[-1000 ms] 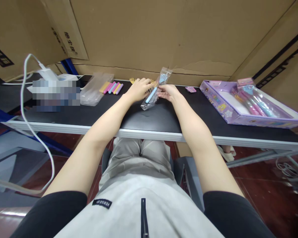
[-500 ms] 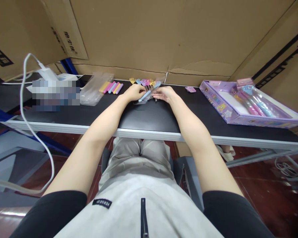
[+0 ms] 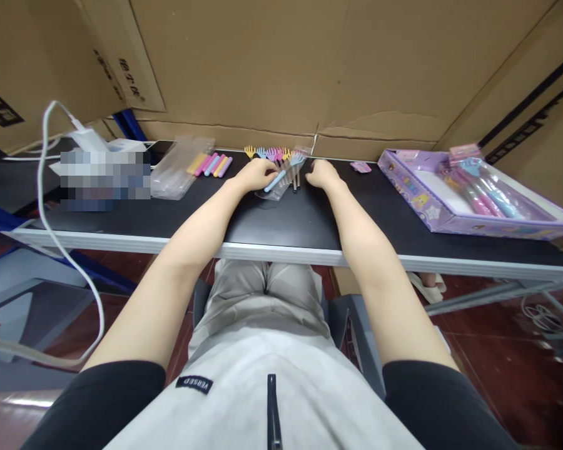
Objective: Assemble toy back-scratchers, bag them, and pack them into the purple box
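Observation:
A blue back scratcher (image 3: pixel 281 174) with a claw-shaped head lies slanted in or on a clear plastic bag (image 3: pixel 276 193). My left hand (image 3: pixel 258 175) is at the bag's left side, thumb and fingers closed on its edge beside the blue handle. To the right of the bag, my right hand (image 3: pixel 324 174) is curled near the table's back edge. Its fingertips are turned away, so what they may hold is hidden. Behind the bag lie several claw heads (image 3: pixel 274 154) in yellow, blue, pink and purple on thin dark rods, partly covered.
Coloured handles (image 3: pixel 211 165) lie in a row to the left, beside a stack of clear bags (image 3: pixel 176 172). A small pink card (image 3: pixel 361 167) lies right. A purple box (image 3: pixel 431 212) holds bagged back scratchers. A white cable (image 3: pixel 41 181) hangs at left; a cardboard wall (image 3: pixel 272 69) stands behind.
My right hand has moved off the blue back scratcher, a little right and back, and its fingers have curled in. The bag and scratcher show more fully; my left hand stays at them.

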`<state>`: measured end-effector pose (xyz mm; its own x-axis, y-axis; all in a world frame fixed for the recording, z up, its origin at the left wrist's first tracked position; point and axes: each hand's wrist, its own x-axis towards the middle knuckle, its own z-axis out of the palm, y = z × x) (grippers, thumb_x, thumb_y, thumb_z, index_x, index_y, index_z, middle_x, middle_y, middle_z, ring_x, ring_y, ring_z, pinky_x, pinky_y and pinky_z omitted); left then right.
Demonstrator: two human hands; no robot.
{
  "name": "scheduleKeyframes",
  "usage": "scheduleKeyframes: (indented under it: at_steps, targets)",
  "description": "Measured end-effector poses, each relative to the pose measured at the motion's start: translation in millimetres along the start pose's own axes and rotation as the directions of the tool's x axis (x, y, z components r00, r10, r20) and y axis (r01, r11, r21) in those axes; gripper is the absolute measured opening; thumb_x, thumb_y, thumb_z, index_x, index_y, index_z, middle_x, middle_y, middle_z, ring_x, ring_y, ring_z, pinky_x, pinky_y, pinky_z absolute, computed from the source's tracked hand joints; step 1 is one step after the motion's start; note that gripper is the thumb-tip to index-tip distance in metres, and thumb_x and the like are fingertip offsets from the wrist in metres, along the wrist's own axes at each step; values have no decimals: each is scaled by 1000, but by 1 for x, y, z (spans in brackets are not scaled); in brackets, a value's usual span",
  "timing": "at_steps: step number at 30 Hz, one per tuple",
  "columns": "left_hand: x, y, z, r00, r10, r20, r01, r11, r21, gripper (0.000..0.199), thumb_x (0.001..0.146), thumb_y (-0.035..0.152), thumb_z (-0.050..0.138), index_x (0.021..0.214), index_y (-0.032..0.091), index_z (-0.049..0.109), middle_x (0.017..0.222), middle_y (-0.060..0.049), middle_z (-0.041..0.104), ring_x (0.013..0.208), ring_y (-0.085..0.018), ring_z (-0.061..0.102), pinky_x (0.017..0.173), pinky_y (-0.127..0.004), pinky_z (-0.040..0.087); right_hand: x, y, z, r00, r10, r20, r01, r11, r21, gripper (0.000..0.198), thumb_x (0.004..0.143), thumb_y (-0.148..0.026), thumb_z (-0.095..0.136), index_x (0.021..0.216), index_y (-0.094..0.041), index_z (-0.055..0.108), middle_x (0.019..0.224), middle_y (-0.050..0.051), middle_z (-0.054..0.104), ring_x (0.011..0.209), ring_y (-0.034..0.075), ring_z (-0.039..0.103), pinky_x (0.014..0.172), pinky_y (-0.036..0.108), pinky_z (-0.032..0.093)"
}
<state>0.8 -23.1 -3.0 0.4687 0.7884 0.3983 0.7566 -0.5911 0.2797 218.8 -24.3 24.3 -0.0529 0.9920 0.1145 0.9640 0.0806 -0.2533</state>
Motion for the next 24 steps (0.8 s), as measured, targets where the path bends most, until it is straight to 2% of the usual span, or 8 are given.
scheduleKeyframes:
  at_steps: [4, 11, 15, 19, 24]
  targets:
    - [-1, 11, -1, 999, -47, 4, 46, 997, 57, 36, 91, 23, 54, 113, 14, 82, 114, -13, 80, 105, -27, 72, 96, -35, 53, 6, 4, 6, 995, -20, 95, 27, 997, -71, 47, 97, -21, 62, 140, -3, 64, 150, 26, 57, 143, 37, 54, 118, 47, 46]
    - [-4, 21, -3, 995, -101, -15, 102, 990, 97, 35, 94, 25, 54, 116, 13, 79, 115, -14, 80, 108, -28, 72, 96, -36, 54, 11, 7, 8, 993, -48, 112, 60, 992, -113, 49, 100, -24, 57, 144, -2, 63, 150, 26, 58, 144, 39, 53, 118, 50, 46]
    - [-4, 21, 0, 990, -137, -37, 140, 985, 97, 37, 95, 37, 58, 118, 15, 76, 107, -13, 80, 102, -27, 72, 91, -36, 54, 10, 6, 8, 992, -53, 116, 67, 990, -127, 49, 101, -25, 57, 144, -3, 63, 150, 26, 59, 144, 38, 54, 117, 49, 47]
    - [-4, 23, 0, 985, -172, 23, 169, 982, 82, 41, 89, 39, 67, 122, 14, 74, 106, -13, 79, 99, -27, 72, 87, -33, 53, 8, 4, 6, 991, -53, 122, 70, 988, -139, 49, 101, -24, 56, 144, -1, 63, 149, 27, 58, 143, 39, 54, 117, 49, 47]
    - [-3, 25, -3, 975, -212, 68, 206, 974, 90, 44, 88, 35, 68, 125, 12, 72, 111, -15, 78, 102, -29, 72, 90, -34, 53, 6, 5, 5, 991, -67, 114, 81, 990, -119, 47, 101, -23, 56, 143, -3, 64, 149, 25, 59, 143, 39, 55, 117, 48, 47]
